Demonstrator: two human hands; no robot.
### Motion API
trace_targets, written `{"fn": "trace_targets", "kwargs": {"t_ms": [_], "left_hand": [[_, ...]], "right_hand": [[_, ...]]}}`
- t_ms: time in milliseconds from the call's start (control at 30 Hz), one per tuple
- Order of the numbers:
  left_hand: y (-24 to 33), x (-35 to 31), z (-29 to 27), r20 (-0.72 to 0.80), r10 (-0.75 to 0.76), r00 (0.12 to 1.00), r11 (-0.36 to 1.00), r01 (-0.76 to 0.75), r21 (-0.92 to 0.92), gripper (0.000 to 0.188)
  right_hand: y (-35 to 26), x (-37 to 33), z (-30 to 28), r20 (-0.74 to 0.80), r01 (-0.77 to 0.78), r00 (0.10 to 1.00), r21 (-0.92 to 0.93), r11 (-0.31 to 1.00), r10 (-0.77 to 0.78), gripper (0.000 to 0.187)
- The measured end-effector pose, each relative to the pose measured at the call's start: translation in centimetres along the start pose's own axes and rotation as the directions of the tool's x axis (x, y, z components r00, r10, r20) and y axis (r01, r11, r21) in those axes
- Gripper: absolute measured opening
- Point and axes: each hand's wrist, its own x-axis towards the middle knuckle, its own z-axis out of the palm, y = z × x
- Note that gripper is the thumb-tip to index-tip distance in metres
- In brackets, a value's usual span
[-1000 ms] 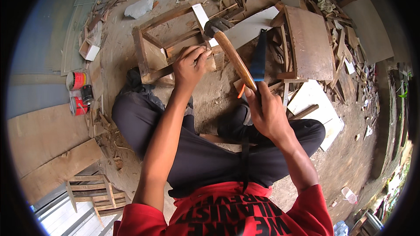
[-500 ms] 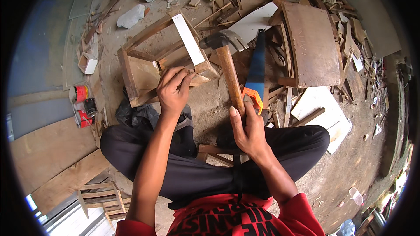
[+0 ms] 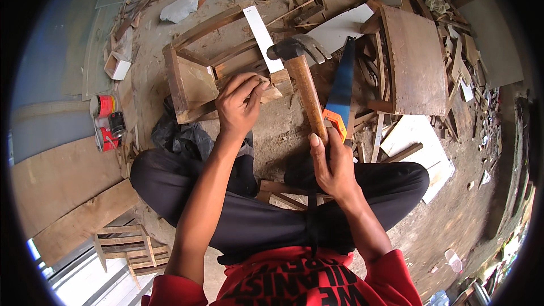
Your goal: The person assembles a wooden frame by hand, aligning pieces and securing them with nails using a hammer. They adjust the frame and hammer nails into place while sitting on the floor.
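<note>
My right hand (image 3: pixel 334 167) is wrapped round the wooden handle of a claw hammer (image 3: pixel 306 93), its dark head raised beside the frame. A rectangular wooden frame (image 3: pixel 177 88) lies on the ground before me. Across its right side runs a white strip (image 3: pixel 262 37), ending at the near right corner. Over that corner, my left hand (image 3: pixel 238 105) has its thumb and fingertips pinched together. Whatever is between them is too small to make out. Just right of the hammer handle is a handsaw (image 3: pixel 341 82) with a blue blade and an orange handle.
A boxy wooden piece (image 3: pixel 413 59) stands at the right, amid scrap wood. White boards (image 3: pixel 422 150) lie below it. Red cans (image 3: pixel 105 106) stand at the left. Stone chunks (image 3: pixel 179 8) lie at the far side. A small slatted wooden piece (image 3: pixel 127 246) is at the lower left.
The whole view has shifted, with the frame sitting a little higher and farther right. My left hand still pinches at the frame's corner and my right still grips the hammer.
</note>
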Motion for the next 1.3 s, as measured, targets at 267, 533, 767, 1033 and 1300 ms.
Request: {"fn": "trace_targets", "kwargs": {"t_ms": [267,533,767,1033,1300], "left_hand": [[0.2,-0.1,-0.2,-0.009,-0.03,0.999,0.998,0.03,-0.057,0.011],[-0.1,-0.2,-0.2,-0.028,0.021,0.999,0.996,-0.023,-0.081,0.009],[-0.6,-0.4,0.0,-0.062,0.096,0.993,0.995,-0.097,-0.02,0.008],[-1.3,-0.5,0.5,-0.083,0.178,0.98,0.983,-0.174,0.061,0.01],[-1.0,-0.5,0.5,-0.077,0.153,0.985,0.987,-0.148,0.065,0.011]], "right_hand": [[-1.2,-1.6,-0.3,-0.021,-0.016,1.0,-0.044,0.999,0.015,0.026],[-1.4,-2.9,0.1,-0.032,-0.021,0.999,-0.088,0.996,0.018,0.03],[-2.0,-3.3,0.2,-0.021,-0.019,1.0,-0.087,0.996,0.018,0.03],[-4.9,-2.6,-1.2,0.032,0.006,0.999,-0.212,0.977,0.001,0.027],[-4.6,-1.2,-2.2,0.089,0.127,0.991,-0.358,0.925,-0.102,0.023]]}}
